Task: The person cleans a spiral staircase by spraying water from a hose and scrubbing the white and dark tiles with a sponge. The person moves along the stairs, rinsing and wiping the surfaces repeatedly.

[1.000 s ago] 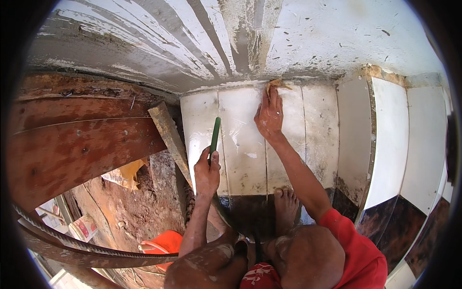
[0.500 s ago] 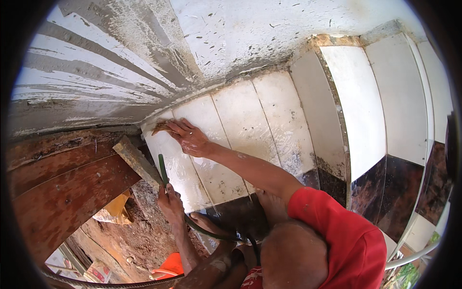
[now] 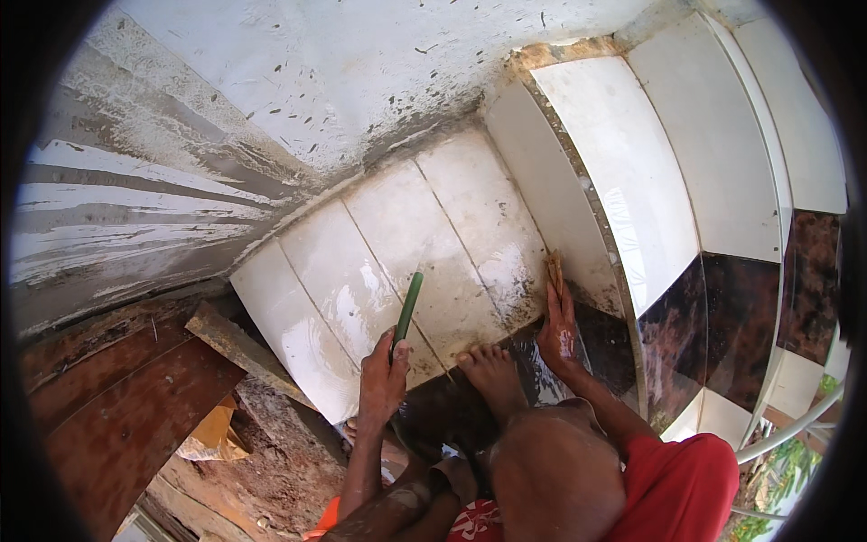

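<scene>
My left hand (image 3: 384, 379) is closed around a green hose (image 3: 409, 307), whose open end points up over the wet white tiles (image 3: 379, 212). Held under the fingers of my right hand (image 3: 562, 336) is a brown, frayed, fibrous piece (image 3: 554, 269); its exact kind is unclear. That hand lies at the corner where the dark floor tile meets the side of the tiled step (image 3: 551, 172). Water glistens on the white tiles near the hose. My bare foot (image 3: 497, 375) rests on the dark tile (image 3: 442, 415) between the two hands.
Tiled steps with white and dark marbled faces (image 3: 673, 330) rise on the right. A stained wall (image 3: 271, 72) borders the far side. Reddish-brown boards (image 3: 135, 425), a rough plank (image 3: 244, 348) and a yellow sack (image 3: 217, 434) lie at the left.
My right hand has moved with the brown piece from the far left corner of the white tiles to the step corner at the right. The left hand and hose have shifted right.
</scene>
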Motion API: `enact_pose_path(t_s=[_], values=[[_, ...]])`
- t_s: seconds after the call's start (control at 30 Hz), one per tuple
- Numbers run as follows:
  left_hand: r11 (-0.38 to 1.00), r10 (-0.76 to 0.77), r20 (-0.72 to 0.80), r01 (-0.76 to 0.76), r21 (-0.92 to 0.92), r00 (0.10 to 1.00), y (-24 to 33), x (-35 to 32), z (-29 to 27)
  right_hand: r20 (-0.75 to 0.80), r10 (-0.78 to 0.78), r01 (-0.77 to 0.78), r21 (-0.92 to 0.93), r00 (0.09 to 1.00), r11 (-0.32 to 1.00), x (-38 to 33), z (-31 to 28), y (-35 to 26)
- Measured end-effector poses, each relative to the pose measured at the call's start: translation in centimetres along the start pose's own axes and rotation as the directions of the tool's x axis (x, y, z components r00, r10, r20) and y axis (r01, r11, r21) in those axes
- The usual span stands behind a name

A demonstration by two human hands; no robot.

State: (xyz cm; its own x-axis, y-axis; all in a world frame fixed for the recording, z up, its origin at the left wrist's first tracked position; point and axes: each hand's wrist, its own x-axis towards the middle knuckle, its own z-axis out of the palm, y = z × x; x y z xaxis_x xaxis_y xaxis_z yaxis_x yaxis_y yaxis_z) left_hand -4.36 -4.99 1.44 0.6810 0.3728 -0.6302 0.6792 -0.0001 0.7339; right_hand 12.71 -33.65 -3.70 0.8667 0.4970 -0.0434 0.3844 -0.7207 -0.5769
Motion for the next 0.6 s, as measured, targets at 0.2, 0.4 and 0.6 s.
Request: enact_pose_path(t_s=[0.2,0.4,0.6], values=[[0.998,-0.03,-0.046,0.027,-0.048,0.999,-0.6,-0.2,-0.8,-0.088,-0.165,0.156,-0.094,0.982,0.983,7.6,2.8,-3.1],[0.988,-0.121,-0.049,0.115,-0.098,0.991,-1.4,-0.3,-1.5,-0.142,-0.339,0.282,-0.315,0.93,0.906,21.8,9.5,-2.9],[0.989,-0.127,-0.025,0.125,-0.072,0.992,-2.0,0.6,-1.3,0.14,0.088,-0.035,-0.342,0.986,0.939,9.9,4.0,-1.7]])
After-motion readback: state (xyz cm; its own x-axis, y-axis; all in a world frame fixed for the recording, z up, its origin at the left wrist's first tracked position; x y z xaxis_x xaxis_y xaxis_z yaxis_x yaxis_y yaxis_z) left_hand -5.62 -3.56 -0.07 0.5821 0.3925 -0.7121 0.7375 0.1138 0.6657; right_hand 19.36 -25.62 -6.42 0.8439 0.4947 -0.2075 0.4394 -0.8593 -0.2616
